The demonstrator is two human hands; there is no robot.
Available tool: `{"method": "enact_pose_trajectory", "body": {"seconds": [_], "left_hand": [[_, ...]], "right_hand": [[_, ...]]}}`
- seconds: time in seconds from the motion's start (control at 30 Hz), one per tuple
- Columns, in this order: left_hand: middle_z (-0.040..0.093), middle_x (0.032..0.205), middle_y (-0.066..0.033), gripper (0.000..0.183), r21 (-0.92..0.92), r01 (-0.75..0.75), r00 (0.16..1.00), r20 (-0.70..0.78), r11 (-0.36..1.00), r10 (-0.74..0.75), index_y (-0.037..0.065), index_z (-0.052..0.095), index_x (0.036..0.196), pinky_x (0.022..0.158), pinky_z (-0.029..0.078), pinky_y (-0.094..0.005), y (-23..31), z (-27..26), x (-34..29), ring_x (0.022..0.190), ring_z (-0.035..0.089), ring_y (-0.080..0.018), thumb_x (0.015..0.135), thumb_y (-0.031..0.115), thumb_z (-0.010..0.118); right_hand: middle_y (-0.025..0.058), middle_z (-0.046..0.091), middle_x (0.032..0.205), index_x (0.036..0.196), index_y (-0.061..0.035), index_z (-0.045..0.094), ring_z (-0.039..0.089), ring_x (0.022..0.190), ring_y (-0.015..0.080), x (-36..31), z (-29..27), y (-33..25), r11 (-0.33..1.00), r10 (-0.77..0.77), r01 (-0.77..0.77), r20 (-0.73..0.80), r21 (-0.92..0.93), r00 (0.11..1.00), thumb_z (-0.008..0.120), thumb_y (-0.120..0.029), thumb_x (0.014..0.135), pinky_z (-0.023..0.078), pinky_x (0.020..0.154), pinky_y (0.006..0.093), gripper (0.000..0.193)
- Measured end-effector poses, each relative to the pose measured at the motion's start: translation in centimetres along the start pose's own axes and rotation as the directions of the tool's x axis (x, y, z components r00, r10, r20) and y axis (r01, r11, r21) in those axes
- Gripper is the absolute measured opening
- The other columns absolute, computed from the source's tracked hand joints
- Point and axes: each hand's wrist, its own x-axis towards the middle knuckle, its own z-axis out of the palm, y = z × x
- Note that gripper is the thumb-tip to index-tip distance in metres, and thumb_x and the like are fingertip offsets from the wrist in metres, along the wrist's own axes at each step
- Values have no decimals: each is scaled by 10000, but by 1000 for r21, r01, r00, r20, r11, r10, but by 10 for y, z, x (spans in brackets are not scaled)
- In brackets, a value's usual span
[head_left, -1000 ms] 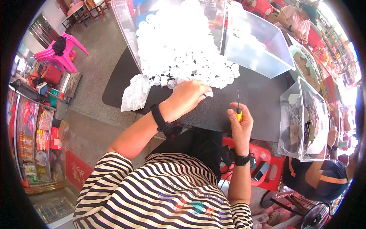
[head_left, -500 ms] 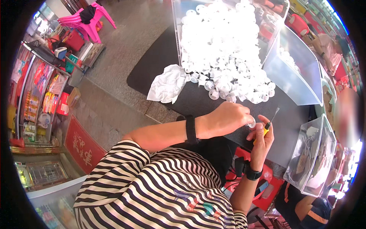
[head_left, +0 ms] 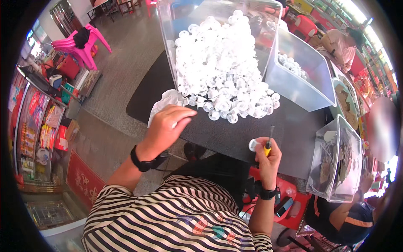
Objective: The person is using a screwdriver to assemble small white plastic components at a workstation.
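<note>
My left hand (head_left: 165,127) is at the table's near left edge, over the crumpled white sheet (head_left: 167,99) and left of the heaped parts. Its fingers reach right, with the thumb a little apart. A small white spot shows by the thumb, too small to make out. In my right hand (head_left: 268,159) is a screwdriver (head_left: 267,149) with a yellow and black handle, its shaft pointing up and away. The same hand's fingertips pinch a round white plastic part (head_left: 253,145). Many similar white parts (head_left: 228,98) spill from a tipped clear bin (head_left: 166,42) onto the dark table (head_left: 218,140).
Right of the heap stands a translucent bin (head_left: 300,90) with more white parts. Nearer, a clear box (head_left: 331,164) holds flat pieces. A red stool (head_left: 289,191) with a phone is below the table edge. Other people sit at the right. Pink stacked chairs (head_left: 77,48) are far left.
My left hand has left the right hand and swung left toward the crumpled sheet. The right hand has moved slightly left and keeps the screwdriver and a white part. The view has shifted.
</note>
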Motion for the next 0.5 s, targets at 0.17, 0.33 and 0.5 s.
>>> {"method": "enact_pose_trajectory", "body": {"seconds": [0.17,0.33,0.5], "left_hand": [[681,1122,-122,235,144,47,999,-4,988,-47,27,701,1038,916,509,-383,-36,-7,-43,1067,634,-309,804,2,708],[666,1147,-129,263,139,31,995,90,990,-44,28,693,1061,984,477,-410,-37,-1,-53,1139,597,-330,798,30,710],[545,1378,-152,483,207,18,971,231,978,-66,10,611,1227,1104,380,-435,-40,-12,-69,1320,470,-371,753,-62,665]], "right_hand": [[-3,552,730,934,-10,655,472,663,67,-4,17,1,986,-129,142,140,-91,982,632,-63,927,386,594,244,58],[84,631,793,946,-8,660,571,678,147,-6,24,14,978,-193,199,87,-63,977,624,-41,895,451,631,295,70],[105,602,803,936,-7,656,605,671,222,0,42,6,851,-467,495,176,-177,866,628,-1,851,470,612,319,90]]}}
